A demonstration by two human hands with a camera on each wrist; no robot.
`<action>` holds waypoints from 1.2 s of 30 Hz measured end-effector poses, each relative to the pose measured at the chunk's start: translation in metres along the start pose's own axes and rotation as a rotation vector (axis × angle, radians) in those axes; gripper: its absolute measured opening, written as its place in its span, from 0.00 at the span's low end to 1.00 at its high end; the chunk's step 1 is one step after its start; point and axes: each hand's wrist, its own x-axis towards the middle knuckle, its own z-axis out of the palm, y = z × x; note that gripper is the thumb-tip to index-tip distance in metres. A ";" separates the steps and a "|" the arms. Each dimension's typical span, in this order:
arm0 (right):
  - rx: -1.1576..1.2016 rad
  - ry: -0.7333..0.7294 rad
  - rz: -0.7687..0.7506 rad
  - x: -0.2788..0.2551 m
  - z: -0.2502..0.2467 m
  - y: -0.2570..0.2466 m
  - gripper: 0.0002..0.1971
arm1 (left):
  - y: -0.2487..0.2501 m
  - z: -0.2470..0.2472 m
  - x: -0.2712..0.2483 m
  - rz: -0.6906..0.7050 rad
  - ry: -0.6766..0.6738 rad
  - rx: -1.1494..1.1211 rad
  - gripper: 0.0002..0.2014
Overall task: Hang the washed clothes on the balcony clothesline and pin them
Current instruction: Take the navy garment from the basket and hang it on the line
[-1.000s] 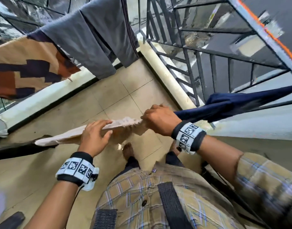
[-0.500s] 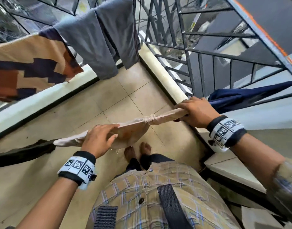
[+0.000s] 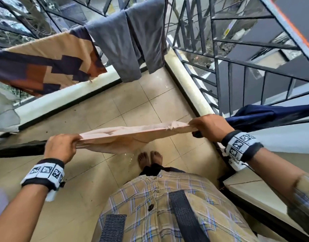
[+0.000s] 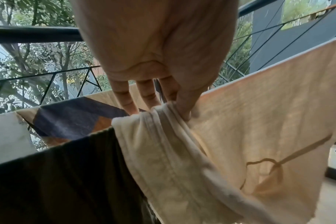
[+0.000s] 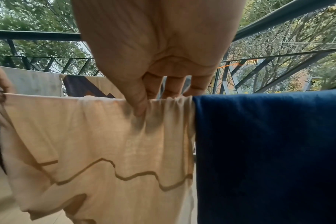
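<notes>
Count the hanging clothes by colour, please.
Beige: 1
Navy: 1
Black: 1
Grey: 1
Patterned tan: 1
White: 1
Total: 6
</notes>
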 end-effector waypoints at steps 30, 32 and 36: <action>-0.081 -0.082 0.199 0.014 -0.027 -0.118 0.26 | -0.102 0.037 0.003 0.247 0.114 -0.392 0.21; -0.031 -0.120 0.120 0.036 -0.027 -0.166 0.25 | -0.136 0.043 -0.004 0.185 0.134 -0.391 0.23; -0.004 -0.170 -0.113 0.078 -0.017 -0.270 0.21 | -0.189 0.053 -0.010 0.092 0.164 -0.401 0.22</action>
